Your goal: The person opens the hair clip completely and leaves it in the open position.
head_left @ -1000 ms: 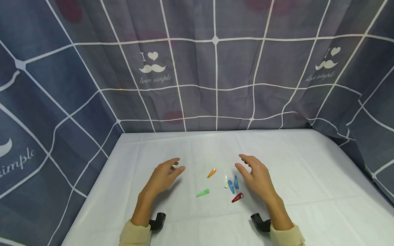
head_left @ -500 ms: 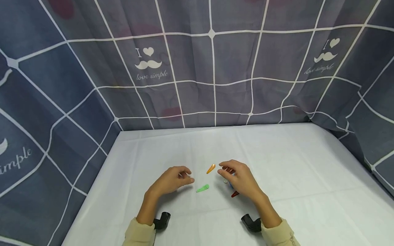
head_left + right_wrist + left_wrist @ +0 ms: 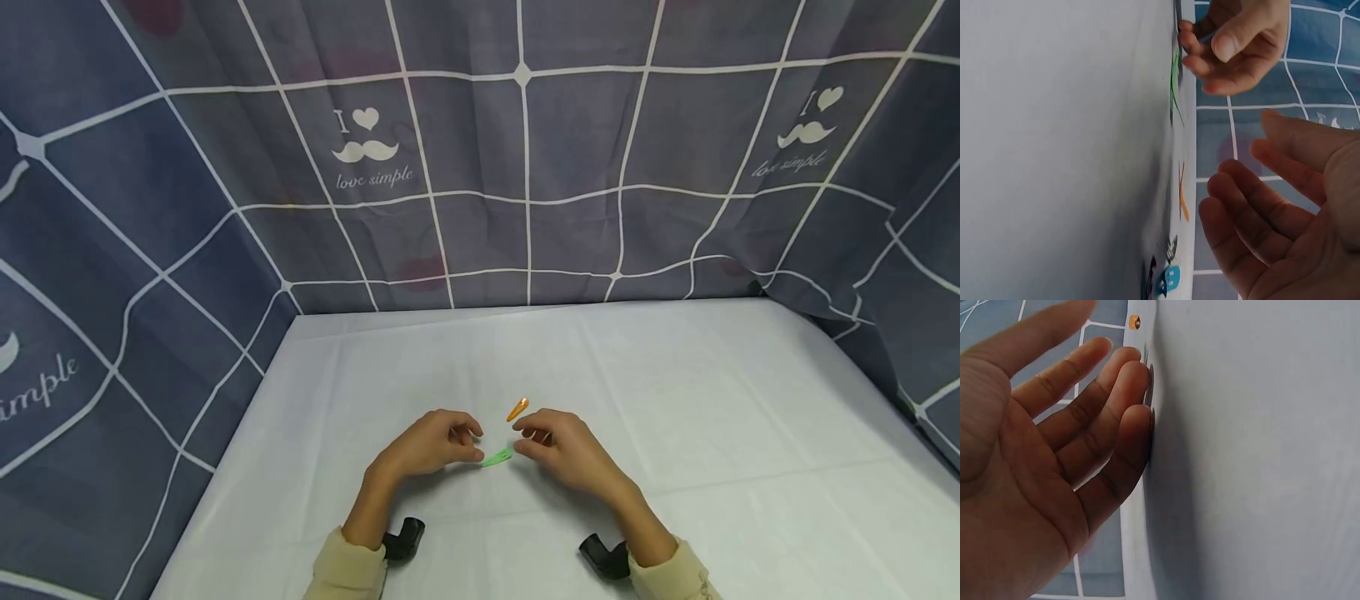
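A green snap hair clip (image 3: 497, 457) lies on the white cloth between my hands. My left hand (image 3: 435, 443) has its thumb tip close by the clip's left end; whether they touch I cannot tell. Loosely bent and holding nothing, my right hand (image 3: 566, 450) hovers at the clip's other side. Just beyond its fingertips is an orange hair clip (image 3: 517, 409). In the right wrist view, a blue clip (image 3: 1172, 279), a pale clip (image 3: 1172, 249) and a dark clip (image 3: 1149, 275) show low in the picture; my right hand hides them in the head view.
A white cloth (image 3: 712, 400) covers the table. Grey-blue curtains (image 3: 465, 242) with white grid lines hang behind it and along both sides. Black wrist mounts (image 3: 405, 540) stick out inward from both cuffs.
Both hands have come inward toward the green clip, with the right hand moving left over the blue, pale and red clips. The clips stay about where they were; the view has shifted slightly.
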